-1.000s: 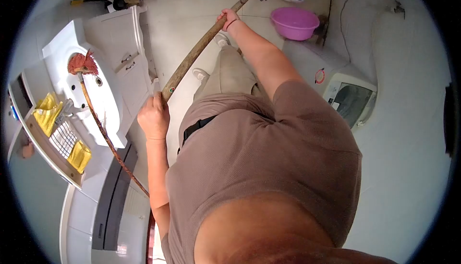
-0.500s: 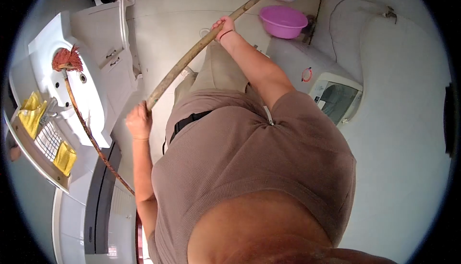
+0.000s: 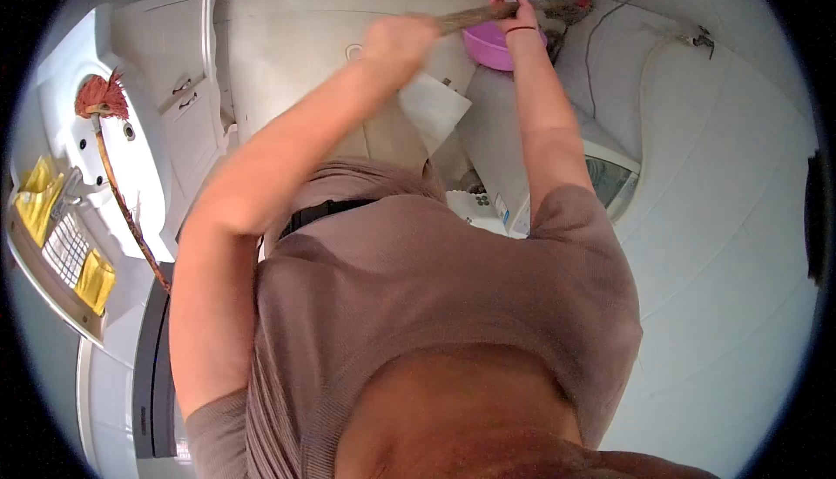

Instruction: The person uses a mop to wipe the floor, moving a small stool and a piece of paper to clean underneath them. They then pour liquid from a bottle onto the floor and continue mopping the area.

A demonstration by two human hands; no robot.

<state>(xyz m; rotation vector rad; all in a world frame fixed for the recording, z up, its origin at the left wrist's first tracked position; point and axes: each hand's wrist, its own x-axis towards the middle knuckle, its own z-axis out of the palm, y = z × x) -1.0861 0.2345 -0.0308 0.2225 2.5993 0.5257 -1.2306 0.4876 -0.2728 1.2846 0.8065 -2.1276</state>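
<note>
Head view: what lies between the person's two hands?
Only a short stretch of the wooden mop handle, gripped by left hand and right hand, as the head view shows.

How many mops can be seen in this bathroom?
2. One wooden-handled grey-stringed mop is gripped by the left hand and right hand, its head near the pink plastic basin. The other, a red-headed mop, rests in the white sink. Others could lie out of view.
</note>
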